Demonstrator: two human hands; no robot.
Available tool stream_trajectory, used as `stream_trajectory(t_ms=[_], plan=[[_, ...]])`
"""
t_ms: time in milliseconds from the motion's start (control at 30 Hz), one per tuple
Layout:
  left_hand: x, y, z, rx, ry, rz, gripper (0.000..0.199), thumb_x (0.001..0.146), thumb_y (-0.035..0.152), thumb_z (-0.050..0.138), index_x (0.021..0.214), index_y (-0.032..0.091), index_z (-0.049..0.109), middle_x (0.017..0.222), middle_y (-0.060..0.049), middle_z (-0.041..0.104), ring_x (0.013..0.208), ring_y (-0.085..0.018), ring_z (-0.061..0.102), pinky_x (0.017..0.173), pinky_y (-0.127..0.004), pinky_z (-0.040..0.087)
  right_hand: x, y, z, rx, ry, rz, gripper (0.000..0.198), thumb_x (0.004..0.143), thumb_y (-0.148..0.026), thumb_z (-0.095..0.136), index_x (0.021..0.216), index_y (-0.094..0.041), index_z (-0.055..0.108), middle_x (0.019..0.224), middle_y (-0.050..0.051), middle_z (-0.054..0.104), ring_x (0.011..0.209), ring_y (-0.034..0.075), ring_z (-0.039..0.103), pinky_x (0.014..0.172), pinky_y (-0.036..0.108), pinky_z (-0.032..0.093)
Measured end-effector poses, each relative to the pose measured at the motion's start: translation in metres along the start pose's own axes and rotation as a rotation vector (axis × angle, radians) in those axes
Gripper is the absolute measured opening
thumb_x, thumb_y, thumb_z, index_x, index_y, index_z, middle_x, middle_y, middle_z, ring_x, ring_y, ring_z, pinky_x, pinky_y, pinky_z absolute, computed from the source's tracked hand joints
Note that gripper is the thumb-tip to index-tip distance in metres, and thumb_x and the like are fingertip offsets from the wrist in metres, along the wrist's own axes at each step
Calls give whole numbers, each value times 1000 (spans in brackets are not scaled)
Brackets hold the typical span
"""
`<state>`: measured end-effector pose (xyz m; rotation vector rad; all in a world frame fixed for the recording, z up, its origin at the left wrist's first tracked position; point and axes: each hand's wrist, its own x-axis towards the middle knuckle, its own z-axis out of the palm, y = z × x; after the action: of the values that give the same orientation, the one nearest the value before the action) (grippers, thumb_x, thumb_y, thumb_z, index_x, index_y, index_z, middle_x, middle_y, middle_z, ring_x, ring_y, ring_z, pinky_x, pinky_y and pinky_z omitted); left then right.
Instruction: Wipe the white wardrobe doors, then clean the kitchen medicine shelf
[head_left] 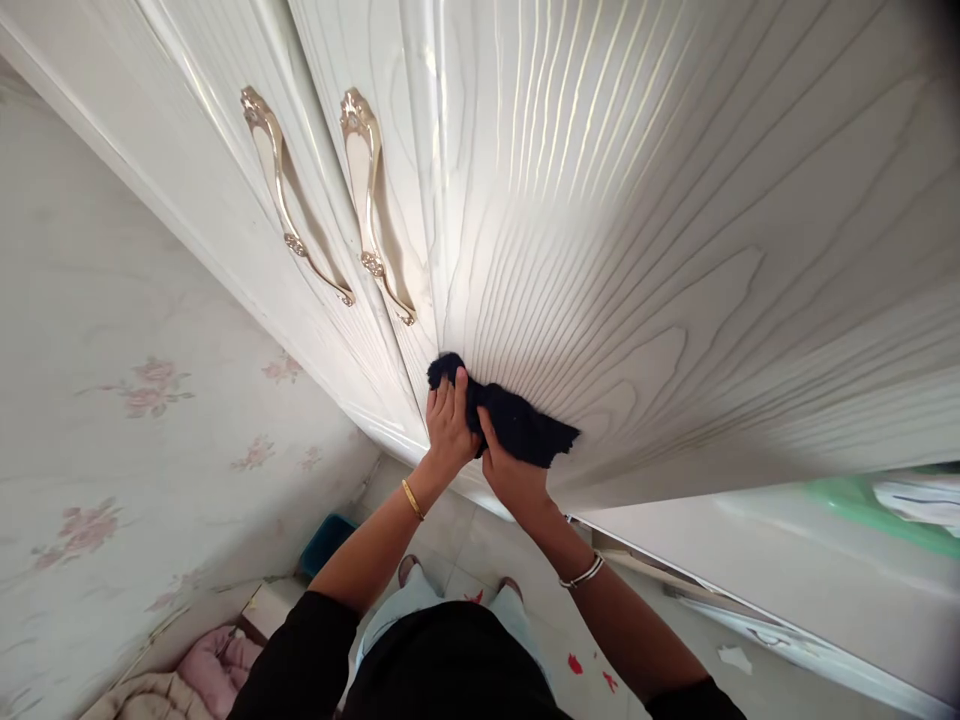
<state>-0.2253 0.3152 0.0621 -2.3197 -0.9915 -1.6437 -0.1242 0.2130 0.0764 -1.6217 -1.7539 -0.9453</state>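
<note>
A dark navy, fuzzy-edged cloth (525, 425) lies bunched against the white wood-grain wardrobe door (600, 260), low on its panel. My left hand (450, 425) presses the cloth's left end to the door, fingers extended upward over it. Beside it, my right hand (514, 475) grips the cloth's lower middle, thumb up on top and the other fingers partly hidden. Up and to the left of my hands, two ornate gold-and-white handles, a left handle (281, 195) and a right handle (367, 200), flank the seam between the doors.
Floral wallpaper (150, 430) covers the left wall. A dark teal bin (328, 543) stands on the floor near pink bedding (217, 665). At right is a white drawer unit (810, 640) with a green item (847, 505) above. Red scraps (574, 664) lie on the tiles.
</note>
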Motion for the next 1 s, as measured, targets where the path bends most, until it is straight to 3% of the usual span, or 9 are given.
stream_trajectory(t_ms=[67, 233, 300, 367, 500, 600, 767, 867, 1000], plan=[[7, 7, -6, 18, -35, -33, 71, 107, 43, 26, 165, 4, 17, 148, -27, 57, 147, -34, 49, 124, -54, 33, 1, 0, -1, 2, 12, 7, 51, 97, -17, 54, 147, -24, 59, 137, 10, 71, 121, 24, 68, 116, 41, 49], [110, 28, -45, -51, 71, 68, 67, 108, 41, 25, 169, 22, 1, 164, -13, 43, 158, -26, 31, 131, -50, 23, 81, 1, -33, 78, 93, 70, 61, 101, -18, 49, 161, -25, 40, 156, 10, 55, 144, 25, 53, 124, 45, 42], [120, 29, -50, -71, 59, 30, 65, 109, 38, 21, 168, 27, -3, 168, -9, 38, 160, -26, 27, 131, -52, 23, 90, 0, -36, 85, 129, 96, 63, 102, -19, 49, 163, -24, 36, 158, 10, 53, 145, 26, 52, 124, 45, 41], [94, 25, -43, -66, 25, 11, 66, 109, 38, 23, 168, 27, -3, 168, -9, 37, 159, -28, 29, 129, -54, 27, 71, -1, -27, 44, 115, 82, 61, 101, -20, 51, 161, -24, 40, 154, 11, 57, 140, 26, 56, 122, 45, 43], [9, 12, -15, -90, -59, -11, 74, 105, 37, 36, 169, 22, 2, 157, -15, 52, 150, -36, 45, 123, -57, 40, 1, -2, 3, -34, 39, -2, 49, 98, -19, 55, 147, -24, 59, 138, 12, 70, 123, 24, 68, 116, 42, 49], [-6, 13, -9, -123, -67, -117, 74, 104, 37, 34, 169, 24, 1, 159, -15, 50, 151, -34, 43, 125, -56, 38, -11, 0, 10, -13, 4, 0, 48, 98, -20, 54, 145, -22, 61, 138, 14, 69, 123, 25, 68, 114, 43, 51], [75, 36, -36, -123, 8, -17, 76, 106, 33, 35, 168, 17, -6, 168, -19, 34, 160, -30, 25, 133, -50, 19, 59, 10, -22, 34, 119, -17, 50, 99, -20, 56, 149, -21, 56, 143, 14, 66, 131, 24, 63, 117, 41, 49], [130, 52, -52, -147, 89, -7, 71, 109, 38, 24, 167, 20, -12, 173, -16, 23, 163, -25, 13, 135, -48, 7, 105, 16, -51, 162, 140, 5, 56, 102, -18, 52, 157, -23, 46, 151, 12, 59, 140, 25, 57, 122, 42, 44], [149, 60, -54, -149, 152, -78, 70, 108, 47, 11, 165, 19, -18, 175, -16, 14, 163, -27, 2, 134, -52, 8, 123, 20, -67, 280, 93, 34, 59, 105, -19, 44, 163, -27, 35, 159, 9, 49, 149, 29, 47, 126, 48, 38]])
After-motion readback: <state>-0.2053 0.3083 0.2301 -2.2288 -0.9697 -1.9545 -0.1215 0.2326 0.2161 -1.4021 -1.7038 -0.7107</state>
